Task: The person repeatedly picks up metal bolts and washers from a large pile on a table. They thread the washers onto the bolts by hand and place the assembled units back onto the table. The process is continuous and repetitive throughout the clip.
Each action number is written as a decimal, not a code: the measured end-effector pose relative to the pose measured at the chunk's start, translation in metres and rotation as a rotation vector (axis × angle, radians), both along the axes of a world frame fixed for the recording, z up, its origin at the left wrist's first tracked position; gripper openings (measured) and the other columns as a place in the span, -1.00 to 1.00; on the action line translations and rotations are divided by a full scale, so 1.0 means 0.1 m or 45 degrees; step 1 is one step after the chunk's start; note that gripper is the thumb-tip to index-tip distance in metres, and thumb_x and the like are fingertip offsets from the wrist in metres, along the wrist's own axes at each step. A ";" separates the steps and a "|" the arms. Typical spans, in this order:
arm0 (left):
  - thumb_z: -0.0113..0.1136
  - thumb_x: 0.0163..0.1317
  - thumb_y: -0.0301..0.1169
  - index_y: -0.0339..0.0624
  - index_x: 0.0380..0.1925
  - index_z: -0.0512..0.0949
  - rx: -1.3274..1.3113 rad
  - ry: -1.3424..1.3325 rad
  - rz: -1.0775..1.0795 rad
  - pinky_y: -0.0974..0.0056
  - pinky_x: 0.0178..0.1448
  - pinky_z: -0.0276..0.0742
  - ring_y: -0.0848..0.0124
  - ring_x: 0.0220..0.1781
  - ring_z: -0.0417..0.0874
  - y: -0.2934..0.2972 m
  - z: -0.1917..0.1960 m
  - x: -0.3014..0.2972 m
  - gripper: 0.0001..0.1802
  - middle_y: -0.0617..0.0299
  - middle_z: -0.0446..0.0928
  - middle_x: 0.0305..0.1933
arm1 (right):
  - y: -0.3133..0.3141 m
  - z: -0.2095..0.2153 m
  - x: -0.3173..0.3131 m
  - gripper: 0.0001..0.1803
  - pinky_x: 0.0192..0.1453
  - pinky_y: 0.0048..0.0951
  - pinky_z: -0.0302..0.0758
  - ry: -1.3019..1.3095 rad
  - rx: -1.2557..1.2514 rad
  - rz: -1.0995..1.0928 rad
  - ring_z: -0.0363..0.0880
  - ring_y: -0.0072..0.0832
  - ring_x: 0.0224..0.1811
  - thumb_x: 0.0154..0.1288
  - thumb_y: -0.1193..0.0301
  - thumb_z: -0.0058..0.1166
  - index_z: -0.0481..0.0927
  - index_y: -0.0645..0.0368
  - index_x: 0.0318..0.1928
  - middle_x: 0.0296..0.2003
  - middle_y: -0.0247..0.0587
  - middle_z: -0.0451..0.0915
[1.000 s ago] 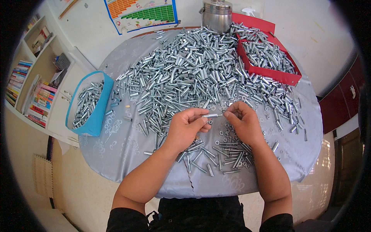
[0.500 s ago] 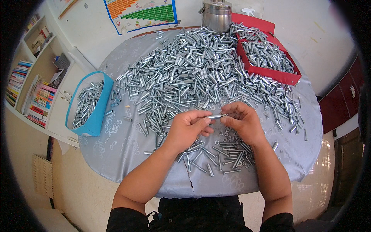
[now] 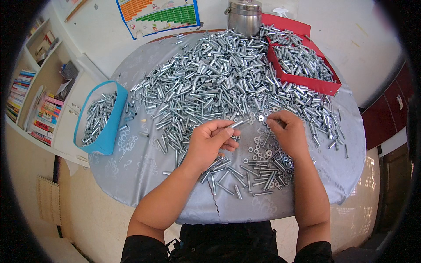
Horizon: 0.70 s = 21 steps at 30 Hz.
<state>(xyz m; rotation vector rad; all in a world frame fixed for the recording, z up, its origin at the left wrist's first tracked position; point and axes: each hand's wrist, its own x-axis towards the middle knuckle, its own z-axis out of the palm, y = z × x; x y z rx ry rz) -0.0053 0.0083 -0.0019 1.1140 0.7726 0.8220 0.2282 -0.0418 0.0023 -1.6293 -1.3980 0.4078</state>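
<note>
My left hand (image 3: 212,141) pinches a short silver metal sleeve (image 3: 237,124) between thumb and fingers, just above the grey cloth of the round table (image 3: 131,171). My right hand (image 3: 288,132) is a little to the right of it, apart from the sleeve. Its fingers are curled, with the tips down by the loose washers and nuts (image 3: 263,151). I see only its back, so anything in its fingers is hidden. Thin bolts (image 3: 245,179) lie below both hands. A big heap of silver sleeves (image 3: 215,83) covers the far half of the table.
A blue bin (image 3: 109,131) holding sleeves sits at the table's left edge. A red tray (image 3: 307,81) with more sleeves is at the far right, beside a steel pot (image 3: 244,17). A bookshelf (image 3: 35,109) stands at the left and a coloured chart (image 3: 158,15) hangs behind.
Both hands met at the sleeve before. Now my right hand has drawn away to the right, down to the washers, and the sleeve stays in my left hand.
</note>
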 end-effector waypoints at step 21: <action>0.13 0.34 -0.46 -0.35 0.02 0.52 0.011 -0.007 -0.044 0.34 -0.25 0.67 0.39 -0.32 0.71 0.00 -0.02 0.01 -0.71 0.02 0.67 -0.17 | -0.07 -0.06 0.02 -0.86 -0.14 -0.14 0.53 -0.649 -0.204 0.070 0.59 -0.09 -0.25 0.10 0.34 0.21 0.69 0.11 -0.35 -0.33 -0.06 0.57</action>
